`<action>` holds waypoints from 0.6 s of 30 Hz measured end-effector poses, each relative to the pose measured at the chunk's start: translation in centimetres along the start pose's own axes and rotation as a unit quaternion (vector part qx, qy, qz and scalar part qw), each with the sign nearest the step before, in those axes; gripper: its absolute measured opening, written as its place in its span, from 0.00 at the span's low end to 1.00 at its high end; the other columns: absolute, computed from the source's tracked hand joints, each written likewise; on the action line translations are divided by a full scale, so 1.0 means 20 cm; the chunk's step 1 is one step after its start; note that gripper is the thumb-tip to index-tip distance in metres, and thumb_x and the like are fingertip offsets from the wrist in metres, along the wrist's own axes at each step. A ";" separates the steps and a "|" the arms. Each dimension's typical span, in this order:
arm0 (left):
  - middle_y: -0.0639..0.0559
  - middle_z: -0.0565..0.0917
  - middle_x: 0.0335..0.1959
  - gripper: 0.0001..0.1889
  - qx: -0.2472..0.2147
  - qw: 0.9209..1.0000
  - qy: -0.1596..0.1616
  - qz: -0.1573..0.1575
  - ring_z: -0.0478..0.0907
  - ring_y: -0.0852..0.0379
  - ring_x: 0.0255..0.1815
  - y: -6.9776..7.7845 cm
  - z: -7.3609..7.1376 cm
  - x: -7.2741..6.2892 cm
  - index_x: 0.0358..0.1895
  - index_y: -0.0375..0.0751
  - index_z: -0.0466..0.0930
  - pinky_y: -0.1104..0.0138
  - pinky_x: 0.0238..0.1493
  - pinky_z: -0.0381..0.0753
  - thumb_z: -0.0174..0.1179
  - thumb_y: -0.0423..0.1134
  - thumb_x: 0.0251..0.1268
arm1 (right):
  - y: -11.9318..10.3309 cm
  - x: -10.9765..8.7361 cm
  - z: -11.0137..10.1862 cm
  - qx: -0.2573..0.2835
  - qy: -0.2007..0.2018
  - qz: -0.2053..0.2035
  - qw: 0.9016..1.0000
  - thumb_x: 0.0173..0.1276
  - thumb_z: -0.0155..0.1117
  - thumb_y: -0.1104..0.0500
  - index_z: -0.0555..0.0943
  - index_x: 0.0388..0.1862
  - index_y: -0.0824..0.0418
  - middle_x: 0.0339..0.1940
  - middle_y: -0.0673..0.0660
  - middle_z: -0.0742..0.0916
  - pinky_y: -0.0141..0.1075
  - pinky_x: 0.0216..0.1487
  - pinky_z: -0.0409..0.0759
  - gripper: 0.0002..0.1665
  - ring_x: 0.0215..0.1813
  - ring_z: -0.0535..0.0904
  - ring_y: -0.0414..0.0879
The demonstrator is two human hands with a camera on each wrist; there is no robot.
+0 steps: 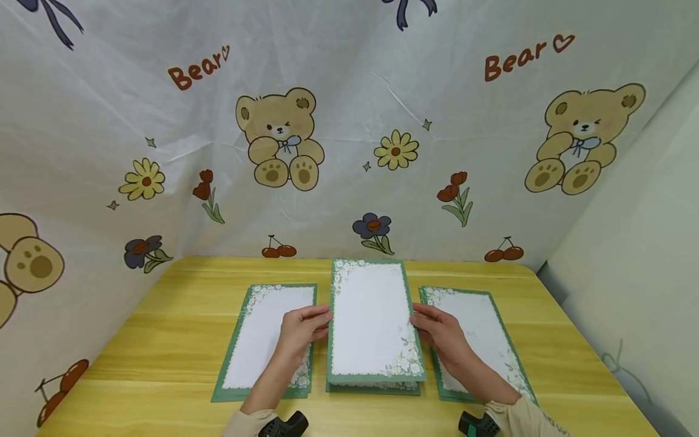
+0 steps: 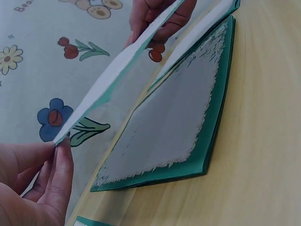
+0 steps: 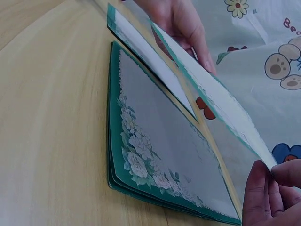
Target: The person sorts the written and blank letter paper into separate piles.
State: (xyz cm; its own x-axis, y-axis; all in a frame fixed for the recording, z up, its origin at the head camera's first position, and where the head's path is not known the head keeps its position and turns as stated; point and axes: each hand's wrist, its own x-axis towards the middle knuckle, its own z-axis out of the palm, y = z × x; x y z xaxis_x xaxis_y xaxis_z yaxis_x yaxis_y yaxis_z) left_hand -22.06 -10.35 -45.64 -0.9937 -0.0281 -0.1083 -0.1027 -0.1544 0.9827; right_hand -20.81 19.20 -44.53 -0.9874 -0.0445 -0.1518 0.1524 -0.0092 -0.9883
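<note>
Both hands hold one sheet of green-bordered, flower-printed paper [image 1: 374,321] by its two long sides. My left hand [image 1: 299,331] pinches the left edge between thumb and fingers. On the opposite edge, my right hand [image 1: 443,334] pinches in the same way. The right wrist view shows the raised sheet [image 3: 218,101] slightly bowed, with a gap between it and the middle stack [image 3: 160,122] of like sheets on the table. That stack's near edge peeks out below the sheet in the head view.
A left stack [image 1: 262,358] and a right stack [image 1: 464,340] of the same paper lie on the yellow wood-grain table [image 1: 147,364], partly behind my forearms. A white cloth [image 1: 349,79] printed with bears and flowers hangs behind the table.
</note>
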 end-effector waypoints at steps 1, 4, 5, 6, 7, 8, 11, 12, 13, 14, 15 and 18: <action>0.44 0.86 0.38 0.14 0.002 1.000 0.002 0.002 0.84 0.56 0.33 0.00 0.00 0.00 0.51 0.24 0.83 0.64 0.40 0.85 0.65 0.28 0.64 | 0.00 0.00 0.00 0.002 -0.001 0.000 1.000 0.74 0.60 0.62 0.69 0.70 0.72 0.57 0.59 0.81 0.33 0.51 0.79 0.29 0.49 0.79 0.40; 0.43 0.86 0.40 0.14 0.008 1.000 0.009 0.004 0.84 0.56 0.34 0.02 -0.01 -0.01 0.51 0.25 0.83 0.61 0.42 0.85 0.65 0.29 0.64 | 0.00 0.00 0.01 0.013 0.000 0.006 1.000 0.73 0.61 0.63 0.70 0.68 0.73 0.49 0.54 0.83 0.33 0.50 0.80 0.28 0.47 0.80 0.42; 0.43 0.86 0.40 0.14 0.009 1.000 0.012 0.005 0.84 0.56 0.34 0.02 -0.02 -0.02 0.51 0.25 0.83 0.61 0.43 0.85 0.65 0.29 0.64 | 0.00 0.00 0.02 0.016 0.000 0.010 1.000 0.73 0.61 0.63 0.71 0.67 0.73 0.48 0.53 0.83 0.33 0.49 0.80 0.27 0.46 0.80 0.42; 0.43 0.86 0.41 0.14 0.012 1.000 0.014 0.005 0.84 0.56 0.34 0.02 -0.03 -0.02 0.51 0.25 0.84 0.60 0.43 0.85 0.66 0.29 0.64 | 0.01 0.00 0.03 0.016 -0.002 0.011 1.000 0.73 0.61 0.63 0.71 0.67 0.74 0.46 0.52 0.83 0.33 0.49 0.81 0.27 0.46 0.80 0.42; 0.43 0.86 0.41 0.14 0.014 1.000 0.016 0.005 0.84 0.55 0.35 0.03 -0.04 -0.02 0.51 0.25 0.84 0.60 0.44 0.85 0.66 0.29 0.64 | 0.01 0.01 0.03 0.017 -0.005 0.014 1.000 0.73 0.61 0.63 0.71 0.67 0.74 0.46 0.51 0.83 0.33 0.49 0.81 0.26 0.46 0.80 0.42; 0.43 0.86 0.41 0.14 0.017 1.000 0.017 0.005 0.84 0.55 0.35 0.03 -0.05 -0.02 0.51 0.25 0.83 0.59 0.44 0.85 0.66 0.29 0.64 | 0.01 0.01 0.04 0.018 -0.007 0.016 1.000 0.73 0.61 0.64 0.71 0.67 0.74 0.45 0.51 0.83 0.32 0.48 0.81 0.26 0.46 0.80 0.42; 0.42 0.86 0.42 0.15 0.024 0.999 0.022 0.007 0.84 0.55 0.36 0.04 -0.08 -0.03 0.52 0.26 0.83 0.61 0.43 0.85 0.66 0.30 0.65 | 0.03 0.02 0.07 0.019 -0.023 0.017 0.999 0.74 0.60 0.64 0.70 0.67 0.75 0.45 0.52 0.83 0.32 0.47 0.81 0.27 0.45 0.80 0.42; 0.42 0.86 0.42 0.15 0.027 0.999 0.025 0.008 0.84 0.55 0.36 0.04 -0.10 -0.02 0.52 0.26 0.83 0.61 0.42 0.85 0.66 0.30 0.65 | 0.03 0.02 0.08 0.021 -0.029 0.018 0.999 0.74 0.60 0.63 0.70 0.67 0.75 0.45 0.52 0.83 0.32 0.46 0.81 0.27 0.44 0.80 0.42; 0.42 0.86 0.42 0.15 0.030 0.999 0.029 0.009 0.85 0.55 0.36 0.04 -0.11 -0.02 0.51 0.26 0.84 0.61 0.42 0.85 0.66 0.30 0.64 | 0.04 0.03 0.09 0.023 -0.037 0.018 0.999 0.74 0.60 0.63 0.70 0.66 0.75 0.44 0.52 0.83 0.32 0.46 0.82 0.27 0.44 0.80 0.42; 0.42 0.87 0.42 0.14 0.035 0.999 0.033 0.011 0.85 0.54 0.36 0.04 -0.13 -0.02 0.51 0.26 0.84 0.62 0.41 0.86 0.66 0.30 0.64 | 0.04 0.03 0.11 0.024 -0.042 0.019 0.999 0.74 0.60 0.63 0.69 0.66 0.76 0.44 0.53 0.83 0.33 0.45 0.82 0.27 0.44 0.80 0.42; 0.42 0.87 0.41 0.14 0.042 0.998 0.038 0.012 0.85 0.54 0.35 0.04 -0.15 -0.01 0.50 0.26 0.84 0.62 0.40 0.86 0.66 0.30 0.64 | 0.05 0.04 0.13 0.026 -0.049 0.021 0.998 0.74 0.60 0.63 0.69 0.66 0.76 0.45 0.53 0.83 0.33 0.45 0.82 0.27 0.44 0.80 0.43; 0.42 0.87 0.40 0.12 0.067 0.996 0.053 0.012 0.85 0.54 0.35 0.05 -0.22 -0.01 0.48 0.27 0.86 0.63 0.39 0.86 0.66 0.29 0.63 | 0.06 0.05 0.19 0.036 -0.065 0.027 0.997 0.73 0.61 0.63 0.70 0.65 0.76 0.46 0.55 0.83 0.34 0.46 0.83 0.27 0.44 0.81 0.44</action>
State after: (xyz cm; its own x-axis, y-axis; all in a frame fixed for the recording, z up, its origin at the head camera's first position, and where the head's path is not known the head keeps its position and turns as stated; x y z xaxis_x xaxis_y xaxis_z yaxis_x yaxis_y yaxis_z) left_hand -21.80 -14.79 -45.25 -0.9865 -0.1347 -0.0931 -0.0912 -0.0201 0.9956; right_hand -21.48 15.31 -45.72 -0.9643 -0.1761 -0.1977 0.2134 -0.0747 -0.9741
